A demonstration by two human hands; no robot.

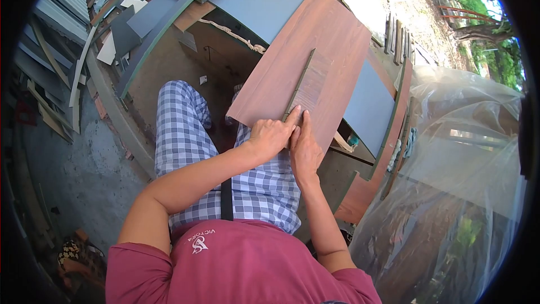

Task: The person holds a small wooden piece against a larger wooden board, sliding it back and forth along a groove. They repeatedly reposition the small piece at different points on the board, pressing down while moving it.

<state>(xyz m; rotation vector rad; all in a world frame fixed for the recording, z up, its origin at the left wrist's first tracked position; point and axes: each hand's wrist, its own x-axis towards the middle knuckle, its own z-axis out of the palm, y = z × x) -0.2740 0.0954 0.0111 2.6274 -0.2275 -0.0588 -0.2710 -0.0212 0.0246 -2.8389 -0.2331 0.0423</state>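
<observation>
A reddish-brown wood-grain board [275,73] lies slanted in front of my knees. On it rests a narrow wood-grain strip [312,79] with a dark long edge, pointing away from me. My left hand [271,137] is at the strip's near end, index finger stretched along it and the other fingers curled. Right beside it, my right hand [306,149] closes on the same end, its index finger pointing forward and close to the left fingertip. Both thumbs are mostly hidden.
Blue-grey panels [256,3] lie under the board. Offcuts and panels [129,25] are heaped at the far left, on and beside a low concrete ledge [109,87]. Clear plastic sheeting [450,174] covers the right side. A curved brown panel edge [388,155] stands near my right arm.
</observation>
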